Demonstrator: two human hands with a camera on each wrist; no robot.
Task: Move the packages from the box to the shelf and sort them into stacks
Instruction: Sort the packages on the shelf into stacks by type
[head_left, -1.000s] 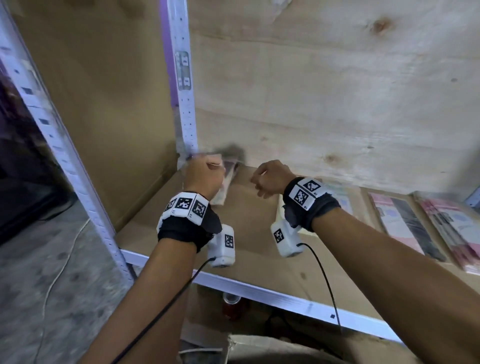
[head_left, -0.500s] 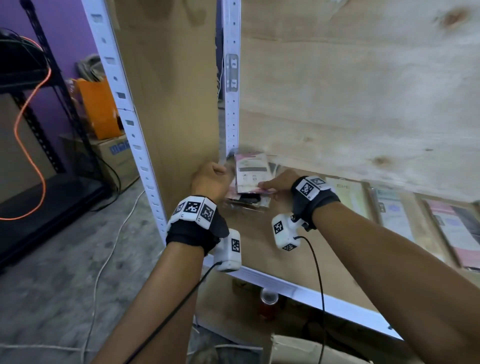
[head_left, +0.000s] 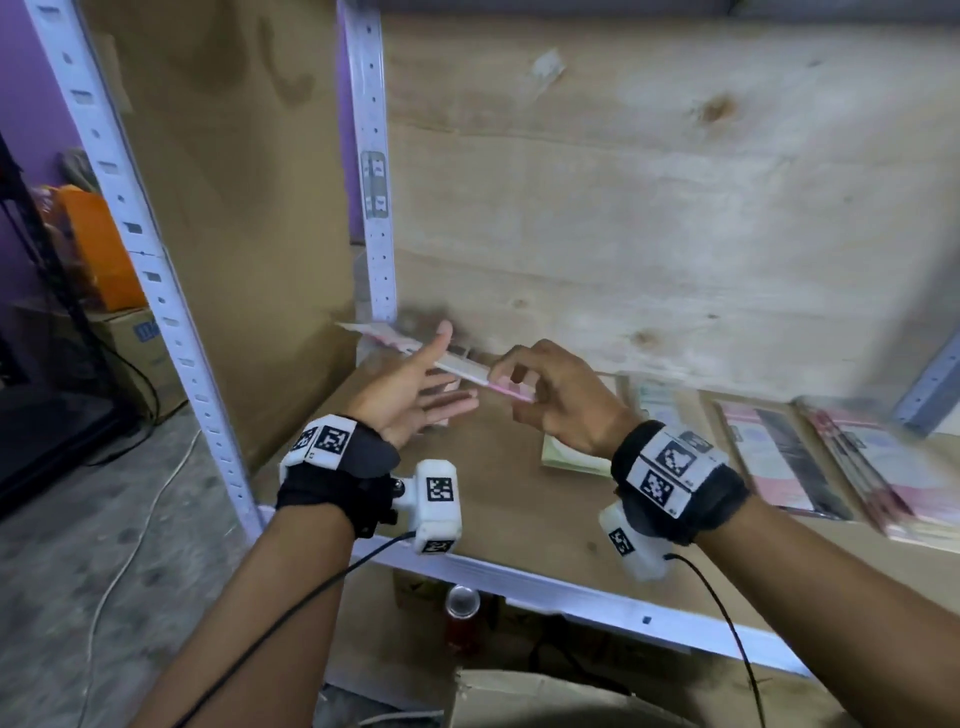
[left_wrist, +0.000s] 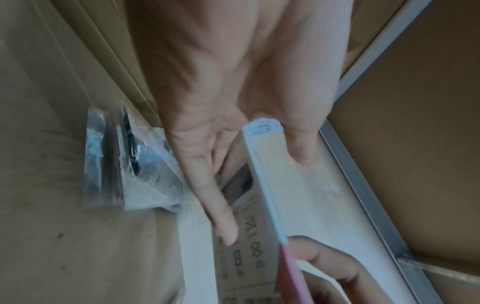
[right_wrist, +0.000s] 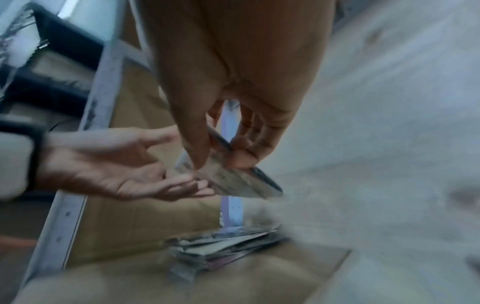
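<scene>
A few thin flat packages (head_left: 457, 366), white with a pink edge, are held tilted above the left end of the shelf board (head_left: 498, 519). My right hand (head_left: 501, 384) pinches their near end between thumb and fingertips (right_wrist: 233, 162). My left hand (head_left: 447, 374) is open, palm up, with straight fingers under and beside the packages (left_wrist: 265, 185). A blurred stack of packages (right_wrist: 223, 246) lies on the board below, near the back corner. Clear plastic packets (left_wrist: 124, 164) lie beside it.
Sorted stacks lie along the shelf to the right: a greenish one (head_left: 569, 460), a pink and black one (head_left: 779, 457) and a pink one (head_left: 893, 483). White metal uprights (head_left: 371, 208) and a plywood back wall bound the bay. An open cardboard box (head_left: 545, 696) sits below.
Both hands were down on the stack in the back left corner. Now the right hand has lifted some packages off it and the left hand has opened under them.
</scene>
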